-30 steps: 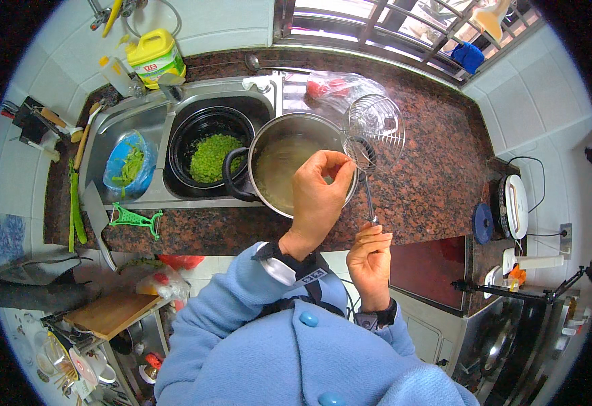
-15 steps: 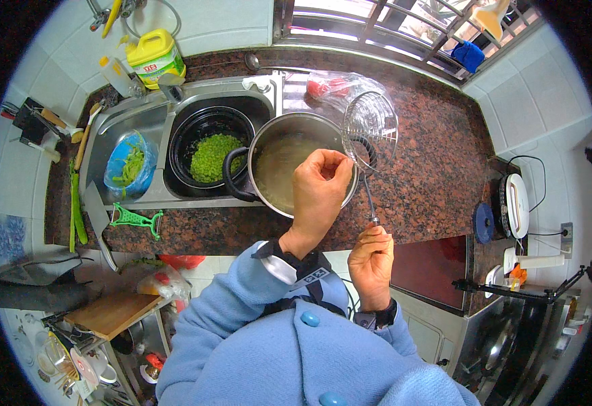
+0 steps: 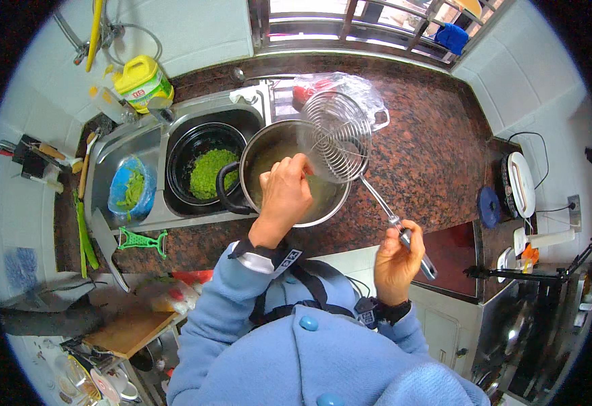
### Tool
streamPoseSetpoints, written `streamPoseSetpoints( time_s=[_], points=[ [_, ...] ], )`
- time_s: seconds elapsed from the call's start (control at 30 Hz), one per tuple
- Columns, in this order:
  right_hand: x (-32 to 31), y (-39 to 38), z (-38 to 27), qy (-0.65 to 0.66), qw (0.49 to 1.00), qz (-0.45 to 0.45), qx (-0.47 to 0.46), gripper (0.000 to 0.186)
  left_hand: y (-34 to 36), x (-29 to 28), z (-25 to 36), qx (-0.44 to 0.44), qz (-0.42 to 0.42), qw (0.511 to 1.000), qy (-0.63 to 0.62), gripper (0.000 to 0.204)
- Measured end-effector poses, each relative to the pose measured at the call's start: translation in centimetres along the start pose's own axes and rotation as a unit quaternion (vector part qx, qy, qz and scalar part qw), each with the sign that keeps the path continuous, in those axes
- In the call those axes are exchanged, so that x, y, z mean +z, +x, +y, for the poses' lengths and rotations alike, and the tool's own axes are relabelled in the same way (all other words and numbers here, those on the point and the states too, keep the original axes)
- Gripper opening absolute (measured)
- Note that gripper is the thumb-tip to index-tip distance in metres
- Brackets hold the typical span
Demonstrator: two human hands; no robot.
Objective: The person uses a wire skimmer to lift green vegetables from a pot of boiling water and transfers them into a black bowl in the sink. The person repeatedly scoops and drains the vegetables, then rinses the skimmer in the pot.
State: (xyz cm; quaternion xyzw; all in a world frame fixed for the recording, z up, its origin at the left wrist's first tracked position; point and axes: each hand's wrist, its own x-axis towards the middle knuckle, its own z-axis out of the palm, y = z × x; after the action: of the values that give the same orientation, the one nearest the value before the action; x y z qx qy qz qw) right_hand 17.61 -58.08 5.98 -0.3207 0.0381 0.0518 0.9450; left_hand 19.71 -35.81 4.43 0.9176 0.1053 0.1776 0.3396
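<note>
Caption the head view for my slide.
Right hand holds a wire skimmer above a steel pot; left hand reaches in.

Round wire skimmer (image 3: 337,137), tilted over steel pot (image 3: 289,172) of cloudy liquid, long handle gripped low

A speckled brown granite counter (image 3: 417,162) carries a steel pot (image 3: 269,145) beside the sink (image 3: 123,145). Also resting on the stone: a clear plastic bag (image 3: 350,88), a green peeler (image 3: 140,239) and a blue lid (image 3: 490,206).
</note>
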Motion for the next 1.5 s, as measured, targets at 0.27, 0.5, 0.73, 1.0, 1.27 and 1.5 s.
streamPoseSetpoints(
  time_s=[0.27, 0.5, 0.73, 1.0, 1.27, 1.5],
  points=[
    [-0.2, -0.3, -1.5, -0.222, 0.947, -0.151, -0.175, 0.030, 0.6, -0.7, -0.4, -0.097, -0.060, 0.951, -0.287, 0.012],
    [-0.2, -0.4, -1.3, -0.208, 0.957, -0.136, -0.150, 0.029, 0.7, -1.7, 1.3, -0.050, -0.006, 0.880, -0.473, 0.013],
    [-0.4, -0.3, -1.2, -0.157, 0.981, -0.080, -0.077, 0.030, 0.8, -2.1, 0.4, -0.124, -0.038, 0.819, -0.558, 0.014],
    [-1.1, 1.7, -5.7, -0.211, 0.974, -0.071, -0.050, 0.033, 1.0, -2.2, 0.3, -0.140, -0.057, 0.852, -0.502, 0.022],
    [0.0, 3.6, -9.4, -0.338, 0.928, -0.152, -0.039, 0.031, 1.7, -4.4, 1.8, -0.147, -0.160, 0.866, -0.450, 0.030],
    [1.4, 3.9, -9.3, -0.362, 0.911, -0.197, -0.021, 0.033, 1.2, -3.3, 2.8, -0.151, -0.245, 0.893, -0.346, 0.024]
  ],
)
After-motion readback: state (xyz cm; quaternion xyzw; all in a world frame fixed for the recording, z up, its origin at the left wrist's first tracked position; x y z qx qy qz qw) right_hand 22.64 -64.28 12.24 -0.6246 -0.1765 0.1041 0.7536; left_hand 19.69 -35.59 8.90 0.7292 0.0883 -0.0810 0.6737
